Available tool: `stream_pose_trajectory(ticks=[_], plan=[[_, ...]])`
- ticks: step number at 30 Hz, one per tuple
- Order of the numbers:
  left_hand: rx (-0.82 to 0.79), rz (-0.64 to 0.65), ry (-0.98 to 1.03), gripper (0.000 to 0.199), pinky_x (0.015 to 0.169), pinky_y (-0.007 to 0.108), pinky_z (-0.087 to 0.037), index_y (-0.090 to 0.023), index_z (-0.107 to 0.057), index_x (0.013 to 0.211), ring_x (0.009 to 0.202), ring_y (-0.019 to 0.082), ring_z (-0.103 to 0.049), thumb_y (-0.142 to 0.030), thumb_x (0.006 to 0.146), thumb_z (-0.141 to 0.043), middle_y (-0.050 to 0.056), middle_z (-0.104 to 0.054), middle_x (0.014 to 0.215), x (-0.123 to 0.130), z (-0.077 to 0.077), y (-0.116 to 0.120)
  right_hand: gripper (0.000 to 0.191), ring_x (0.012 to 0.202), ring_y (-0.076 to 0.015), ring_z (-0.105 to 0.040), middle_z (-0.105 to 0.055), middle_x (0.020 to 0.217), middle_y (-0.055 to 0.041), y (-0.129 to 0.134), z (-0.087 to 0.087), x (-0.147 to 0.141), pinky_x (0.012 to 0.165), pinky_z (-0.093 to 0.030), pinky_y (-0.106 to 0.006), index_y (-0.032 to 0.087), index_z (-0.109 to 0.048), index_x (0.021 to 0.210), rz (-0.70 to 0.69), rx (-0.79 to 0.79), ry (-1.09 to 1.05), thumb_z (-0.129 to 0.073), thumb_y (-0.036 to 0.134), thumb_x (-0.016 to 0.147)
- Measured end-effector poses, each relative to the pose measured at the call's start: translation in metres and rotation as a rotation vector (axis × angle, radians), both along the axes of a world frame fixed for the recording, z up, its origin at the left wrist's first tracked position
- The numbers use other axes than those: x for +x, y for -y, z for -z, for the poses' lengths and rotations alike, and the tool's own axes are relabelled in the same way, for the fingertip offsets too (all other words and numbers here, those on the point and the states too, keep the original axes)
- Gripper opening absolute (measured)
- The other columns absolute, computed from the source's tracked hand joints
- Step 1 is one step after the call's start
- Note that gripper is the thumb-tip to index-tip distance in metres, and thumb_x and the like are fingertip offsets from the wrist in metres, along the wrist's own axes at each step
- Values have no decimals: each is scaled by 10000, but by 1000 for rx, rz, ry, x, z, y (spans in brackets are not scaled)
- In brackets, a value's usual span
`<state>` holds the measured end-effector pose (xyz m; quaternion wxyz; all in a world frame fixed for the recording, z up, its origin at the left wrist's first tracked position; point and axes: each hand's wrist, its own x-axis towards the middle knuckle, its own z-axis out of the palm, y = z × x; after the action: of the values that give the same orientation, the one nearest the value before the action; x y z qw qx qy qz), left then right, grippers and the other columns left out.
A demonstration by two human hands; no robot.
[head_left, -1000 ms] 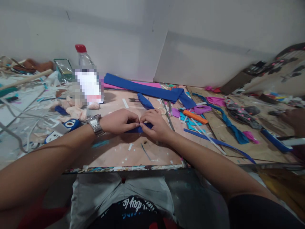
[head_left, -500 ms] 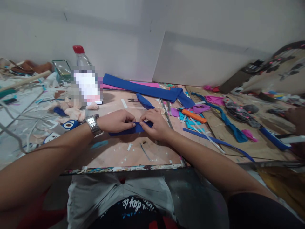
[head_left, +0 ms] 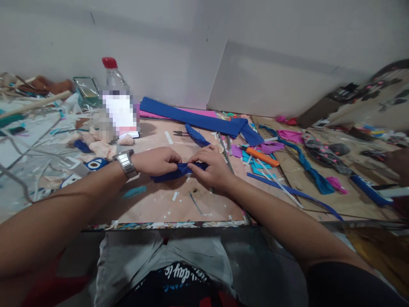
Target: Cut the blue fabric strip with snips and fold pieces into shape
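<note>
A strip of blue fabric (head_left: 169, 175) is stretched between my hands, just over the work board. My left hand (head_left: 159, 161), below a metal wristwatch, pinches it from the left. On the other side my right hand (head_left: 211, 167) grips the strip between thumb and fingers; its palm hides part of the cloth. Between the two thumbs the fabric is gathered in folds. A twisted blue piece (head_left: 196, 135) rises behind my right hand, and I cannot tell if it is the same strip. Small dark snips (head_left: 180, 133) lie behind the hands.
A folded blue fabric band (head_left: 191, 117) lies along the wall. A phone (head_left: 119, 113) leans on a red-capped bottle (head_left: 110, 64). To the right are an orange cutter (head_left: 262, 157), a narrow blue strip (head_left: 294, 190) and a teal twisted strip (head_left: 308, 164). A co-worker's hand (head_left: 398, 160) is at the far right.
The blue strip, flatter between my thumbs before, is now bunched into folds there. My hands stay in nearly the same place; the whole view has shifted slightly.
</note>
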<state>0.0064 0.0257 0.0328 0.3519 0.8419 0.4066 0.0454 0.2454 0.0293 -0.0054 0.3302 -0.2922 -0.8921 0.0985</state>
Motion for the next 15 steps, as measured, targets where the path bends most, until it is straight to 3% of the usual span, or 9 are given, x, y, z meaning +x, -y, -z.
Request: stream_pose_trajectory(ticks=[6, 12, 15], plan=[[-17, 12, 35, 281, 654, 249, -434, -171, -717, 887, 705, 151, -617, -356, 911, -506, 22, -733, 820, 3, 0, 2, 80, 865, -216, -698, -812, 879, -15, 2, -2, -1, 941, -364, -437, 224, -768, 933, -28, -34, -4, -703, 269, 929], [-477, -58, 193, 190, 622, 235, -509, -182, -664, 934, 668, 155, -693, -243, 850, -505, 44, -771, 829, 5, 1, 7, 101, 843, -207, -689, -825, 882, -5, 3, -3, -2, 940, -366, -448, 255, -796, 957, -79, -2, -19, -700, 279, 941], [-560, -77, 248, 161, 634, 251, -530, -185, -637, 904, 653, 160, -699, -233, 862, -489, 48, -767, 797, 4, 2, 8, 123, 845, -207, -688, -822, 872, -8, 3, -4, -1, 970, -365, -464, 275, -804, 930, -80, -3, -9, -689, 314, 953]])
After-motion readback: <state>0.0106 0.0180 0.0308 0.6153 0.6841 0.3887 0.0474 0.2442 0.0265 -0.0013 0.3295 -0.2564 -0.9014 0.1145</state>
